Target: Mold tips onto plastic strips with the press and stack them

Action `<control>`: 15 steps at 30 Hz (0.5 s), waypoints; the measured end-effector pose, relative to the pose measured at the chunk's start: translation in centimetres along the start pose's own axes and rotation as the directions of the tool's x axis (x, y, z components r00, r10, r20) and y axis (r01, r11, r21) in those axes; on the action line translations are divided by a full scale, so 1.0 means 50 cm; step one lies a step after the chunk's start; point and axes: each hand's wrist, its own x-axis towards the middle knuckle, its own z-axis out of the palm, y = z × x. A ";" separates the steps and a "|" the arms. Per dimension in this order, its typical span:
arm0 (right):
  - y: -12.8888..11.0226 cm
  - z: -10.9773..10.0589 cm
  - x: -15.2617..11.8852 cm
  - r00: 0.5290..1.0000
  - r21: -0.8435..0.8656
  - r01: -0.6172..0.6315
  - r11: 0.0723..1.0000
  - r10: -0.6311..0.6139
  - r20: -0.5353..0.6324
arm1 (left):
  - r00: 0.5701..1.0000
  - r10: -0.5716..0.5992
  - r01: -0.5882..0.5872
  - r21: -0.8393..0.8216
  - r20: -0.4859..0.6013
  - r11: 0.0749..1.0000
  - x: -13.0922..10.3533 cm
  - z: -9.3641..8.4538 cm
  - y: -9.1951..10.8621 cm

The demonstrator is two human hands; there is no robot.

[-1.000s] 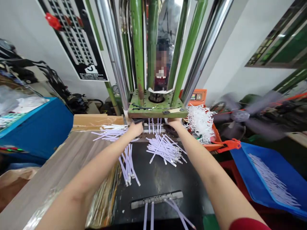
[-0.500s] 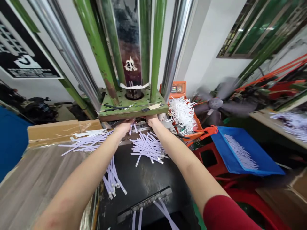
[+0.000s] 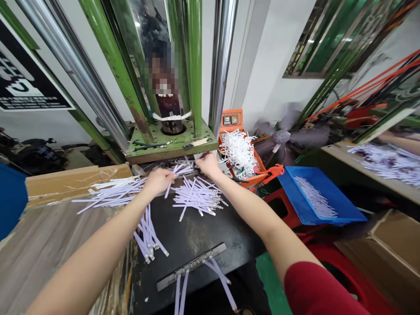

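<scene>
My left hand (image 3: 159,180) is closed around a few flat lilac strips (image 3: 180,169), just in front of the green press. To its right my right hand (image 3: 208,165) has its fingers pinched at a small whitish plastic piece (image 3: 186,162) at the far end of those strips. Motion blurs that piece, so its exact shape is unclear. Below the hands, a pile of lilac strips (image 3: 197,196) with small pale ends lies on the black tabletop (image 3: 197,236). Nearer to me, a metal bar mould (image 3: 192,266) has several strips sticking out of it.
The green press plate (image 3: 170,144) overhangs the work spot. More strips lie on the left by a cardboard box (image 3: 62,183). On the right stand an orange machine (image 3: 232,119) heaped with white plastic scraps (image 3: 239,153), a spinning fan (image 3: 281,137) and a blue bin (image 3: 328,218) holding strips.
Both hands have come out from under the press plate toward me, bringing the strips and the whitish piece into sight. The camera view has shifted slightly.
</scene>
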 end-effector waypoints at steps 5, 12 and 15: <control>0.099 -0.241 -0.055 0.907 -0.075 0.038 0.996 -0.066 -0.417 | 0.902 0.421 -0.432 0.203 0.098 0.879 -0.110 -0.012 -0.038; 0.124 -0.361 0.103 0.871 -0.331 -0.305 0.893 0.121 -0.475 | 0.845 0.471 -0.532 0.495 0.255 0.687 -0.111 0.053 0.068; 0.126 -0.346 0.072 0.914 -0.394 -0.240 0.887 0.070 -0.399 | 0.852 0.502 -0.510 0.454 0.150 0.731 -0.137 0.027 0.040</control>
